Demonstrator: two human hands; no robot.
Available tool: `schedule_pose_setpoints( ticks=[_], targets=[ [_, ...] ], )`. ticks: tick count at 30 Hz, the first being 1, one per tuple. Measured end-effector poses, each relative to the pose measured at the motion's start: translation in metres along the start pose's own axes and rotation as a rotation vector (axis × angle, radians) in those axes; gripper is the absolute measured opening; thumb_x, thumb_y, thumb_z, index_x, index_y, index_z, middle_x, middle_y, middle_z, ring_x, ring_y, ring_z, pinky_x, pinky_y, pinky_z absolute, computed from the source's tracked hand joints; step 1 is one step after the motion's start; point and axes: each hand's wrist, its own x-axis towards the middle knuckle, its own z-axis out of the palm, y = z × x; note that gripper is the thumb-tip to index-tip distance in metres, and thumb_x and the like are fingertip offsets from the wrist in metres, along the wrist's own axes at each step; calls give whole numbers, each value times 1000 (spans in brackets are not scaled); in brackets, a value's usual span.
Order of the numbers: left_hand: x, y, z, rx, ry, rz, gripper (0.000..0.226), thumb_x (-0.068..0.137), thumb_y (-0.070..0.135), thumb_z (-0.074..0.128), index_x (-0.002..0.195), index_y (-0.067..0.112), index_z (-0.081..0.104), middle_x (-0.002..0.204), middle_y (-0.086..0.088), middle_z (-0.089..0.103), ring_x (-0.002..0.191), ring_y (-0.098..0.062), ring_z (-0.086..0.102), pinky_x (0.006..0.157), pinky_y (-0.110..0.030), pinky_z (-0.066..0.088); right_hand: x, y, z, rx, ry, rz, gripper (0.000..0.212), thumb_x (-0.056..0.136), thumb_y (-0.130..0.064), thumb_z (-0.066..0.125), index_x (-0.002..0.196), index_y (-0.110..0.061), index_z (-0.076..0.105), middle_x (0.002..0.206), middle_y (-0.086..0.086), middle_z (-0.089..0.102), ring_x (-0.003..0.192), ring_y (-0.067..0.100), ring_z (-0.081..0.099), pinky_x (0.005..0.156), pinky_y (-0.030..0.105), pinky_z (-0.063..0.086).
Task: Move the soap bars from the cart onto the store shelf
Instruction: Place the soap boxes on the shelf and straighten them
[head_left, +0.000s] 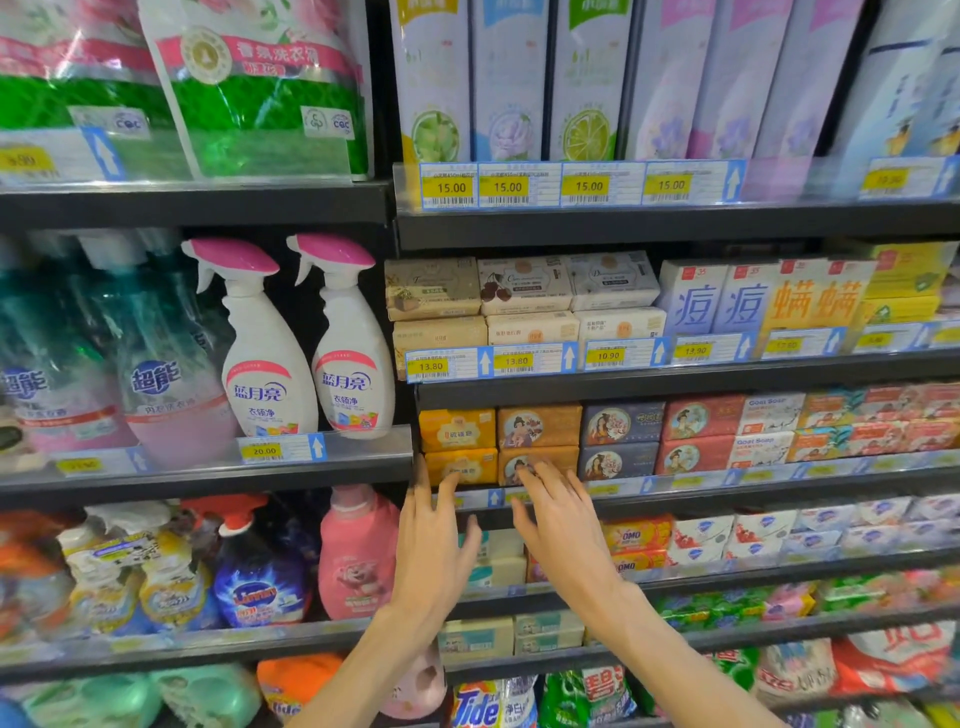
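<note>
Orange soap bars (537, 447) lengthwise, faces outward

Yellow, tan, navy and red soap boxes on dark shelving

On the dark grey shelf (675, 496), the yellow soap boxes (457, 430) stood at the left; beside them to the right the tan boxes (539, 426) bore a round portrait with flowers, then came the navy boxes (621, 423) and the red boxes (701, 418), each with the same kind of medallion. To the left, the spray bottles (265, 358) were white with pink triggers and blue lettering. The price tags (451, 187) above were yellow, framed in blue.
</note>
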Motion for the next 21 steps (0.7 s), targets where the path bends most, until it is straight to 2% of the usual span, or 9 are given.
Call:
schedule_pose_setpoints(
  ticks=[5, 8, 13, 21],
  targets=[
    [10, 3, 2, -134, -9, -53, 54, 87, 37, 62, 136, 31, 39, 151, 0, 34, 134, -22, 42, 109, -40, 43, -2, 10, 4, -23, 4, -22, 49, 97, -41, 48, 141, -21, 52, 149, -3, 49, 141, 9, 40, 120, 39, 30],
    [11, 3, 6, -182, -28, -111, 53, 88, 38, 62, 136, 30, 40, 157, -2, 28, 141, -22, 36, 113, -40, 40, -1, 18, 8, -20, -9, -38, 49, 96, -40, 50, 141, -21, 53, 149, -3, 50, 142, 9, 40, 120, 38, 30],
    [12, 3, 9, -187, -1, -109, 48, 89, 37, 64, 132, 33, 42, 160, -1, 22, 146, -20, 31, 116, -36, 37, 4, 25, 10, 21, 12, -73, 44, 96, -34, 51, 136, -18, 59, 144, -1, 56, 138, 10, 45, 119, 36, 32],
    [11, 4, 2, -194, 1, -69, 36, 90, 36, 64, 122, 35, 48, 159, 6, 22, 140, -15, 41, 109, -38, 46, 2, 28, 4, 63, 24, -106, 43, 94, -31, 57, 135, -18, 60, 144, -2, 56, 138, 9, 44, 120, 35, 31]
  ],
)
